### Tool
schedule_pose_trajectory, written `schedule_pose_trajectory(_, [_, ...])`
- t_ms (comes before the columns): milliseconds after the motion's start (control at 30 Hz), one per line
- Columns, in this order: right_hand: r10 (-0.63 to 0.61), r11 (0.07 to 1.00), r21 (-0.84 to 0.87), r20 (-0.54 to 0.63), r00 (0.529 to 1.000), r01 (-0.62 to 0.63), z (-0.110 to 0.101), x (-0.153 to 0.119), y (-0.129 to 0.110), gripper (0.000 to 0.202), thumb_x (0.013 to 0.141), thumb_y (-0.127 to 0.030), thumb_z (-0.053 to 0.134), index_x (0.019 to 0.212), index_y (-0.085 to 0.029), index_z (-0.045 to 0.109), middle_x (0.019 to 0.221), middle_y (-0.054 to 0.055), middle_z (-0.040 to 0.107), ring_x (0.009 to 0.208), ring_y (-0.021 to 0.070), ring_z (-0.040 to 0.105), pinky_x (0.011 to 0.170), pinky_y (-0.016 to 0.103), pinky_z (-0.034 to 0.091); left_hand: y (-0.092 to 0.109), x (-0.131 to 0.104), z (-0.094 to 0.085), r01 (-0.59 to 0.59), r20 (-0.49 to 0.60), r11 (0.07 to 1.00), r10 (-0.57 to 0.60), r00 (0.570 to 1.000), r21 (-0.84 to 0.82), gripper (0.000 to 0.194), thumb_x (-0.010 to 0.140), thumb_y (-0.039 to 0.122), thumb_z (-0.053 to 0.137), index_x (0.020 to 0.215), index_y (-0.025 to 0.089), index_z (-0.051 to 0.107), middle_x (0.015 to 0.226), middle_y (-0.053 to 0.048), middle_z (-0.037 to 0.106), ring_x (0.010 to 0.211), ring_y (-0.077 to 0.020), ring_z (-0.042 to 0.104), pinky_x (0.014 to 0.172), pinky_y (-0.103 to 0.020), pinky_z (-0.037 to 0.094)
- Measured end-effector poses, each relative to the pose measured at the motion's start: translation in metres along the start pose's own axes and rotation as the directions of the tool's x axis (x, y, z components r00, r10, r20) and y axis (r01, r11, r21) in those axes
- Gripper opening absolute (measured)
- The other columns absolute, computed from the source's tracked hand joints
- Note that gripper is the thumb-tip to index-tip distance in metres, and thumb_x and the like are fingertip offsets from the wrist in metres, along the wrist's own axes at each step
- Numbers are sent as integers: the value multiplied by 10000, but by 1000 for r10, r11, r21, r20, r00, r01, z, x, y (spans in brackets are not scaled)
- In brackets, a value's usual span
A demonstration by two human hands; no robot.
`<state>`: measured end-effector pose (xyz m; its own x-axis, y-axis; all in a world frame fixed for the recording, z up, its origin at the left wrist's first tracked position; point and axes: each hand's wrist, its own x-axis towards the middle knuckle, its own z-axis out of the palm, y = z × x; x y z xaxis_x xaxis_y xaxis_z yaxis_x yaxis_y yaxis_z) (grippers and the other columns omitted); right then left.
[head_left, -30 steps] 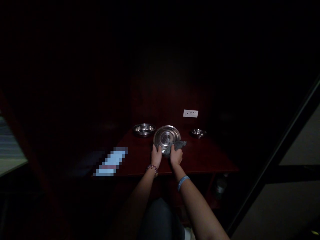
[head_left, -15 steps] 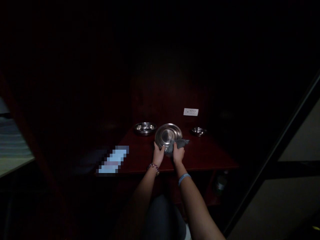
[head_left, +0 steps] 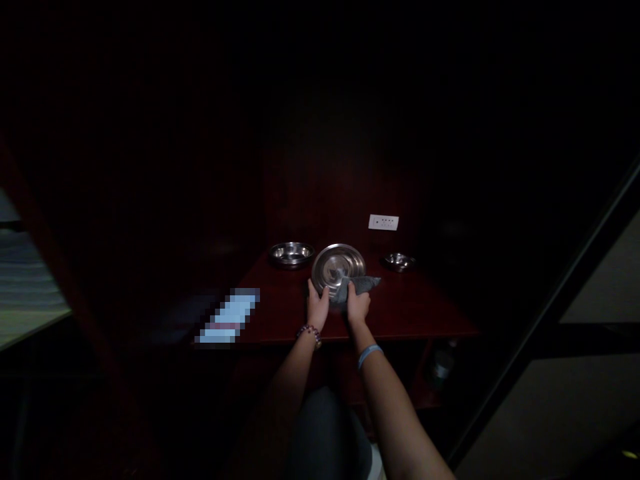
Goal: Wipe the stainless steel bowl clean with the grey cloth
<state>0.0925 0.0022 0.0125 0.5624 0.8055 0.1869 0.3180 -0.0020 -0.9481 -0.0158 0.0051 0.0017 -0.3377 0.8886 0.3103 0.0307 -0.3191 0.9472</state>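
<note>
A round steel plate [head_left: 340, 262] is tilted up above the dark red desk [head_left: 405, 307], its inner face toward me. My left hand [head_left: 318, 305] grips its lower left rim, thumb on the near side. My right hand [head_left: 358, 303] is closed on a grey cloth [head_left: 367, 285], which lies against the plate's lower right part, one corner sticking out to the right. Behind and to the left stands a wide steel bowl [head_left: 291, 253]. A smaller steel bowl [head_left: 399, 262] sits at the back right.
A white socket panel [head_left: 383, 222] is on the back wall. At the desk's left front is a bright pixelated patch [head_left: 229, 319]. Under the desk on the right stands a bottle [head_left: 442, 367]. Folded cloth-like layers [head_left: 30, 280] show at the far left.
The view has shifted very slightly. The plate is still held up in both hands, and its tilt and the cloth's folds differ a little.
</note>
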Motion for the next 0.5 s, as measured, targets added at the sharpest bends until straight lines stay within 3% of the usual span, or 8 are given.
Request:
schedule_pose_trajectory(267, [51,999,13,7,999,-51,-1,-2,-5,442,870,-488,593,969,-81,733,994,229,735,996,322,708,788,317,543,7,-3,-1,-5,-36,1000,6,999,20,592,902,306,494,1458,140,374,1349,-123,601,1218,-215,580,1037,-323,434])
schedule_pose_trajectory(500, [66,998,-14,-44,997,-66,-2,-1,-5,468,896,-470,561,974,-43,734,997,262,724,1015,334,701,809,322,540,8,-5,-1,-56,35,994,53,998,90,563,898,330,520,1413,132,408,1236,-142,667,1099,-215,649,930,-304,494])
